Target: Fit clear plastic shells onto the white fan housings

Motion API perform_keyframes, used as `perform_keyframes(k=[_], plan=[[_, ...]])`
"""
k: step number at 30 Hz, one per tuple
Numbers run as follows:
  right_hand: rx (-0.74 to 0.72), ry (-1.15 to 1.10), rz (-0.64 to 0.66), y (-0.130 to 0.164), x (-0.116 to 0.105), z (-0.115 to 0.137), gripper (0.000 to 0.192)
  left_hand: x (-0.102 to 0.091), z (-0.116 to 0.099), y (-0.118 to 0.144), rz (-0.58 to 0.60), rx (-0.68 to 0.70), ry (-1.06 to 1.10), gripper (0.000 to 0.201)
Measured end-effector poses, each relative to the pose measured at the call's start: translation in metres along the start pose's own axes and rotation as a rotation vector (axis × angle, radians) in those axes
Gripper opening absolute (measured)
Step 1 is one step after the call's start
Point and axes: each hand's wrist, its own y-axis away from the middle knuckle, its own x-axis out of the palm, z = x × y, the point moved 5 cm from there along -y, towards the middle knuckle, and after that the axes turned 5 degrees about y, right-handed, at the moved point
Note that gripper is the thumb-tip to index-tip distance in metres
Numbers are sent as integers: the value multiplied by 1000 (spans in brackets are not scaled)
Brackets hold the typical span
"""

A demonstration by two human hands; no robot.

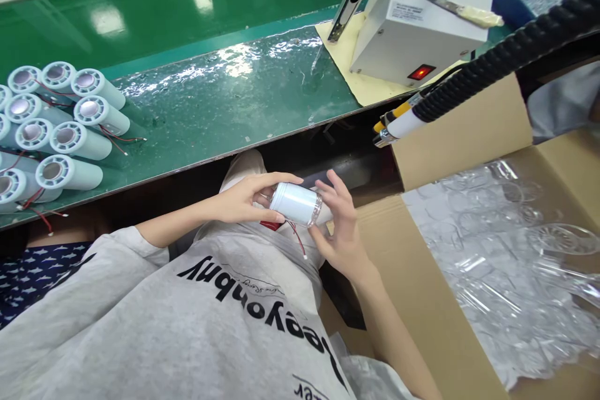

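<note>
Both hands close on one white cylinder (296, 204), held lying sideways over the lap, just below the edge of the green bench (225, 106). The left hand (246, 199) wraps its closed end, fingers curled over the top and thumb beneath. The right hand (341, 225) grips the other end, where a clear cap (317, 209) sits, fingertips spread around it. A red wire (297, 236) hangs from the cylinder between the two hands, ending in a small white plug.

On the bench, well left of the held cylinder, lies a stack of matching cylinders (56, 131); about eleven show, their ring-shaped faces turned this way, red wires trailing, and the stack runs past the picture's edge. Far up and right of the cylinder, one white box machine (412, 25) with a lit red switch (420, 72) stands on a yellow mat, a blade tool (462, 9) lying on its top. One black ribbed hose (506, 53) with a white and yellow nozzle hangs across between the machine and the open cardboard box (464, 131), just right of the right hand. The box holds many clear plastic caps (515, 250) in plastic film, too tangled to count.
</note>
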Motion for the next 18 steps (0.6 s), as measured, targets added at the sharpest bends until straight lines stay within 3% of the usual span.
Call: perform_keyframes(k=[2, 3, 8, 11, 15, 18], plan=[[-162, 62, 79, 1, 2, 8, 34, 1, 1, -1, 35, -27, 33, 71], [-154, 47, 118, 1, 2, 7, 35, 1, 0, -1, 50, -21, 29, 72], [231, -216, 168, 4, 3, -10, 58, 1, -10, -4, 128, 73, 16, 74], [309, -271, 173, 6, 1, -15, 57, 1, -7, -3, 153, 5, 106, 73], [407, -296, 191, 10, 8, -21, 58, 6, 14, -1, 203, -70, 217, 78], [522, -328, 196, 19, 23, -22, 70, 14, 34, -1, 189, -144, 261, 74]])
